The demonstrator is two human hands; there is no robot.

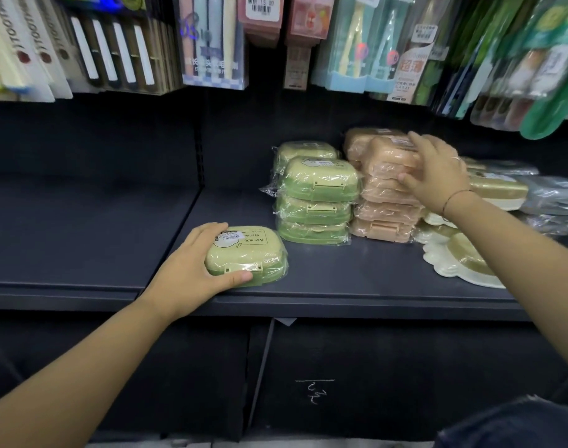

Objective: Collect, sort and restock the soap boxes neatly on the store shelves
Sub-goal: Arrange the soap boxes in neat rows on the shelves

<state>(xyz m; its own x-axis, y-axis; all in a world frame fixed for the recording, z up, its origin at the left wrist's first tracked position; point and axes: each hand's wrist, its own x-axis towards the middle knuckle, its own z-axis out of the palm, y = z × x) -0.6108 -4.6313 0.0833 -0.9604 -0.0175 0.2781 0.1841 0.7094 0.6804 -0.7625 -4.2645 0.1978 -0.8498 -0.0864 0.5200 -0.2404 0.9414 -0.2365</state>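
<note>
head: one wide-angle view | faces forward and down | close to dark shelf (340, 273) | no second view

I am seeing one soap box (245, 253) lying alone at the shelf (340, 273) front. Behind it to the right, two stacks (315, 202) are standing side by side, with dishes (454, 257) lying further right.
</note>
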